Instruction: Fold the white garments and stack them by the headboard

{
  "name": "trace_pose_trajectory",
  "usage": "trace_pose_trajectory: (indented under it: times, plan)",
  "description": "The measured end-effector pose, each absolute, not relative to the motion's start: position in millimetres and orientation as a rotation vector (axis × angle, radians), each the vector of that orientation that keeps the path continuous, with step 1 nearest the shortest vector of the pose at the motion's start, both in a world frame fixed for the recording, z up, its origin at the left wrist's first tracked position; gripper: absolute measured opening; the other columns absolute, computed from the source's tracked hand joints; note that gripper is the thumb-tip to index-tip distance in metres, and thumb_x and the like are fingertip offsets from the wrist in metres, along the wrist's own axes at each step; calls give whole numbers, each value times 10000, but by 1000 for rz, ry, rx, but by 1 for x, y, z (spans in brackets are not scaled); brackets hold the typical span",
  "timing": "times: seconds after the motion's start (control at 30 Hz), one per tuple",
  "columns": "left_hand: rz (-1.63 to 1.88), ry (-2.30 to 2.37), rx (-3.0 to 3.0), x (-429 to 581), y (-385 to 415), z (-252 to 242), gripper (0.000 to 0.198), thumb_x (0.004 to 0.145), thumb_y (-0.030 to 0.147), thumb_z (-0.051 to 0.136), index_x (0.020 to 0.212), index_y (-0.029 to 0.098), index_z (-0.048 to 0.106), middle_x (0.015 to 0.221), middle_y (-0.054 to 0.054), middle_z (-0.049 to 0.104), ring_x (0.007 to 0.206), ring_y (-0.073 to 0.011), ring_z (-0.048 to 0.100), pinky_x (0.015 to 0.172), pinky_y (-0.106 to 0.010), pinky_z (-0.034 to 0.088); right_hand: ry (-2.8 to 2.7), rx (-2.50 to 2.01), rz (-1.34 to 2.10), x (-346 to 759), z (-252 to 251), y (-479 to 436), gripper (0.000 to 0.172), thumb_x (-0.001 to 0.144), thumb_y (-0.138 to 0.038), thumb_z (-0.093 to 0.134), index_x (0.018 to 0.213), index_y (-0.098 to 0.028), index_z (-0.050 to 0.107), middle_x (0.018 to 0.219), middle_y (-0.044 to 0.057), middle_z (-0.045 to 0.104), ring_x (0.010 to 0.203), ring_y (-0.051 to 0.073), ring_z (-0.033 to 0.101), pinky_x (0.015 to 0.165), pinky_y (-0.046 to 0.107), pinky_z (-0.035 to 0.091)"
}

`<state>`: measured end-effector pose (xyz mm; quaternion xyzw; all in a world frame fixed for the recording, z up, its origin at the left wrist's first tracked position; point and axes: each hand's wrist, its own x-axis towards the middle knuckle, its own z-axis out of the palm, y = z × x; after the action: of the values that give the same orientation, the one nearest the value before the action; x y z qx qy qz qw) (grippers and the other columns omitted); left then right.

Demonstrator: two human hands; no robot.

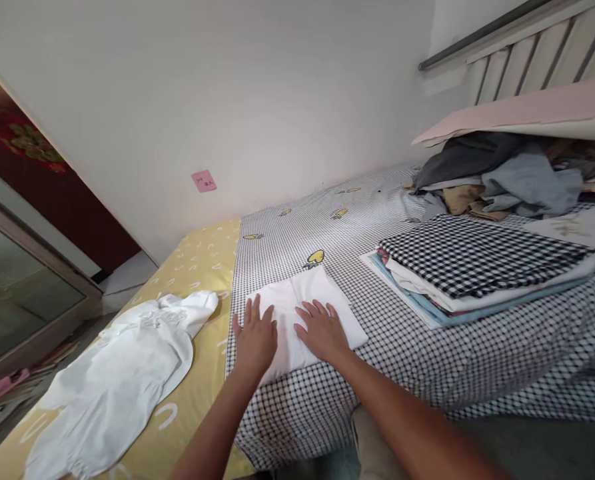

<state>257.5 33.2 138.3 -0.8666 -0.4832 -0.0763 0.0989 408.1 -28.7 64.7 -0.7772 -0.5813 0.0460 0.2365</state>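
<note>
A white garment (pixel 297 293), folded into a flat rectangle, lies on the checked bedsheet (pixel 287 427) close to the bed's front edge. My left hand (pixel 256 337) rests palm down on its left side, fingers spread. On its right part lies my right hand (pixel 323 331), also flat with the fingers apart. Neither hand grips the cloth. To the left, a loose white blouse (pixel 127 360) with gathered sleeves is spread on the yellow part of the sheet (pixel 204 257).
Right of my hands sits a stack of folded clothes (pixel 487 253), black-and-white gingham on top. Behind it is a heap of crumpled clothes (pixel 522 173) under a pink sheet-like piece (pixel 537 107). A wall (pixel 277 100) bearing a pink note (pixel 204 181) runs along the bed's far side.
</note>
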Motion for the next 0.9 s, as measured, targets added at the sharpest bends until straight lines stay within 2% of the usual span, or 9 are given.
trace_pose_trajectory:
  times: [0.13, 0.23, 0.33, 0.67, 0.9]
  plan:
    - [-283, -1274, -2716, 290, 17, 115, 507, 1000, 244, 291, 1469, 260, 480, 1644, -59, 309, 1529, -227, 250, 1231, -517, 256, -1580, -2129, 110, 407, 67, -31, 526, 1018, -458, 315, 1496, -301, 468, 1598, 24, 414, 1496, 261, 278, 1218, 514, 123]
    - [-242, -1463, -2686, 297, 16, 86, 529, 1011, 250, 224, 1489, 247, 449, 1608, -59, 380, 1509, -238, 300, 1216, -542, 283, -1585, -2097, 82, 408, 68, -31, 514, 1022, -464, 317, 1480, -303, 486, 1580, 26, 443, 1481, 271, 307, 1210, 520, 155]
    - [-254, -1554, -2640, 296, 19, 72, 531, 1015, 278, 210, 1488, 257, 449, 1611, -47, 373, 1514, -256, 285, 1211, -561, 279, -1574, -2080, 71, 408, 67, -30, 509, 1020, -486, 331, 1464, -307, 505, 1571, 26, 456, 1477, 276, 314, 1210, 524, 158]
    - [-180, -1720, -2671, 300, 19, 80, 568, 1010, 392, 190, 1552, 276, 317, 1655, -11, 264, 1539, -301, 195, 1223, -615, 207, -1604, -2043, 37, 416, 63, -44, 490, 1034, -474, 310, 1446, -325, 527, 1553, 12, 483, 1463, 258, 349, 1211, 506, 184]
    - [-84, -1809, -2697, 302, 18, 84, 595, 1008, 447, 145, 1574, 291, 243, 1676, 17, 176, 1555, -283, 119, 1244, -605, 140, -1577, -2107, -125, 443, 44, -84, 484, 1035, -463, 328, 1459, -326, 519, 1545, 24, 491, 1465, 270, 359, 1202, 548, 206]
